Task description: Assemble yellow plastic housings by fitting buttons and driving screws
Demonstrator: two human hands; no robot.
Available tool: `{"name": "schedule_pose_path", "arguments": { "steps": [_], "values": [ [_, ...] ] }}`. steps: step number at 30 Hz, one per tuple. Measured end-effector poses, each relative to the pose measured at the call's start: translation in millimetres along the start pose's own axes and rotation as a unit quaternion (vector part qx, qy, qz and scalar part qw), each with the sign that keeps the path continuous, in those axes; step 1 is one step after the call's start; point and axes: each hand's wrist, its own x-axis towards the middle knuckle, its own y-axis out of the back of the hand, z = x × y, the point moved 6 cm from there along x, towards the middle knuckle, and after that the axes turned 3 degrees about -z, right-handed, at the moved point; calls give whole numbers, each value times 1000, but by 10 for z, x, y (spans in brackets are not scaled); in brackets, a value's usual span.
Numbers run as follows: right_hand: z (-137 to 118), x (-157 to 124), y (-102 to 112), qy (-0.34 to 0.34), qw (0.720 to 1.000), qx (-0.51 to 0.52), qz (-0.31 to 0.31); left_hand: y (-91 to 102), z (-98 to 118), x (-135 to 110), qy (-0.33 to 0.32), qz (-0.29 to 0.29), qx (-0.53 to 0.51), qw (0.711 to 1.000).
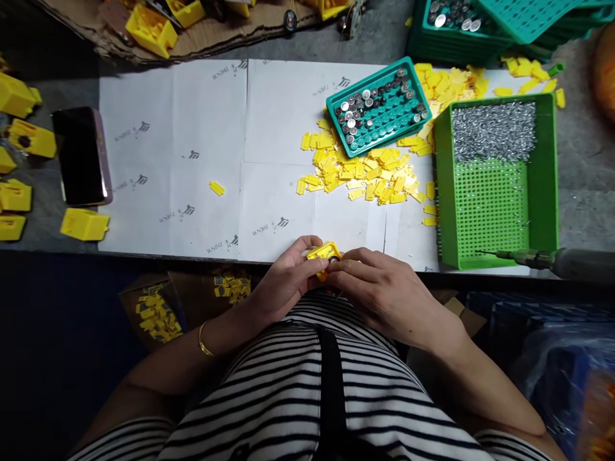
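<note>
My left hand point(294, 276) is closed around a small yellow plastic housing point(323, 251) at the table's front edge, its open side facing up. Fingers of my right hand point(372, 278) press together at the housing's right side, over a small round dark part point(332, 260) in it. Whether they grip that part or only push on it is hidden. Beyond my hands lies a heap of flat yellow plastic pieces point(365, 173). A teal tray point(342, 142) of round metal-faced parts rests at the heap's back.
A green basket point(542, 192) of small screws stands at right, with a power screwdriver point(538, 258) across its front corner. At left are a phone point(81, 157) and several yellow housings point(31, 137). Cardboard point(77, 32) holding more housings is at the back. One yellow piece point(216, 187) lies alone on the white paper point(206, 128).
</note>
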Motion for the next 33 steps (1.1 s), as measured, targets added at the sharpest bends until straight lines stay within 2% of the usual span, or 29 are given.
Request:
{"name": "schedule_pose_path", "arguments": {
  "steps": [4,11,17,22,28,33],
  "values": [
    [20,-16,2,13,998,62,22,18,1,4,5,10,18,1000],
    [198,-86,40,-76,973,169,138,-13,18,-12,-19,-31,-1,999],
    [198,-92,51,-96,971,183,120,-14,40,-40,-18,-67,3,998],
    [171,-66,23,-103,974,175,98,-34,44,-42,-38,-53,44,997],
    [182,-26,29,-136,955,233,123,-37,38,-49,-75,-25,124,989],
    [178,-16,36,-129,955,231,137,-46,37,-69,-72,-33,101,992]
  ]
}}
